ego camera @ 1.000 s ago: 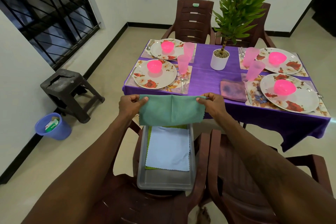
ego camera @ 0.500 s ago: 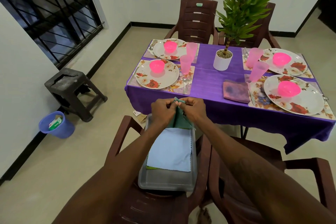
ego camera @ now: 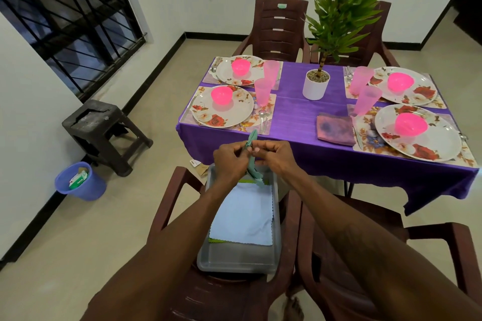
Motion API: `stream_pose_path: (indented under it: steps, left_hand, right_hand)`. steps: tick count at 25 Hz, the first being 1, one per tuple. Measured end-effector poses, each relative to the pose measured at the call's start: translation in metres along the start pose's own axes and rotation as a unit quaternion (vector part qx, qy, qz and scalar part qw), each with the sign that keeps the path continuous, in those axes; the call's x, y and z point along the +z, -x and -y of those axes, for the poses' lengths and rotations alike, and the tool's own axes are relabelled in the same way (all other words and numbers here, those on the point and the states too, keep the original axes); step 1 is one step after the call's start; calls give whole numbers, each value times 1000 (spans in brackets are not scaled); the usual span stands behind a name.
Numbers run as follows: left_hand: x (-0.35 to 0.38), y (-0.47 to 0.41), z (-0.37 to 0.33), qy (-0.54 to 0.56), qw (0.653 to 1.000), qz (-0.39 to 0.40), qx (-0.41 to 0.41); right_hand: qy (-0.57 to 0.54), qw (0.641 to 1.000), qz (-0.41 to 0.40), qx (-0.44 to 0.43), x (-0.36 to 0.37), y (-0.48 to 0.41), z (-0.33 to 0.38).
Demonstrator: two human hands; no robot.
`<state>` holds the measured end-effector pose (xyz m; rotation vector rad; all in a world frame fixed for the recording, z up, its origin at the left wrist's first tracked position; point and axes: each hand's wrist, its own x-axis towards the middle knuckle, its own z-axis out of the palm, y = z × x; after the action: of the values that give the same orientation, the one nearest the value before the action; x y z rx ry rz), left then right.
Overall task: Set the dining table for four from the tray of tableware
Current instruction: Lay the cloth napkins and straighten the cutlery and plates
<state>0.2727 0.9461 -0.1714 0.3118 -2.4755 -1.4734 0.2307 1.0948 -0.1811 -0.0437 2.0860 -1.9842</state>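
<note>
Both hands meet over the tray's far end; left hand [ego camera: 229, 161] and right hand [ego camera: 276, 157] each pinch the green napkin [ego camera: 252, 165] between thumb and fingertips, knuckles nearly touching; the napkin hangs doubled between them, one corner poking up, the rest drooping toward the tray [ego camera: 234, 260]; a blue cloth [ego camera: 242, 216] lies in the tray, which sits on a chair seat just short of the table [ego camera: 300, 109]. I judge the napkin light, thin and limp; it should slump unless held by matched corners or along a fold; nothing fragile. A second ago it was stretched wide between hands well apart; half a second ago they had already come together, much as now.
</note>
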Motion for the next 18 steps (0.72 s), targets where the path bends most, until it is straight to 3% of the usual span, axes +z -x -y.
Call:
stream_pose_path:
  steps: [2,4,7,9,11,13,18]
  left_hand:
    - [-4,-9,-3,102,991,-1,-85]
    - [-10,-17,-9,245,955,26,-167]
    - [-20,-20,-24,370,899,82,-217]
    - [-20,-25,-23,325,917,65,-220]
    - [-16,-30,-12,207,957,21,-203]
    - [-13,-31,2,136,968,11,-208]
    - [-2,-22,21,233,911,153,-304]
  right_hand:
    - [1,998,-66,-9,-5,-2,3]
    - [-46,996,-80,6,-13,-1,8]
    - [-158,979,51,119,-19,5,10]
    - [-223,955,96,171,-18,9,7]
    - [-240,956,61,158,-15,7,5]
    - [-211,969,26,128,-14,4,4]
    - [-204,972,-6,114,-33,-7,-5]
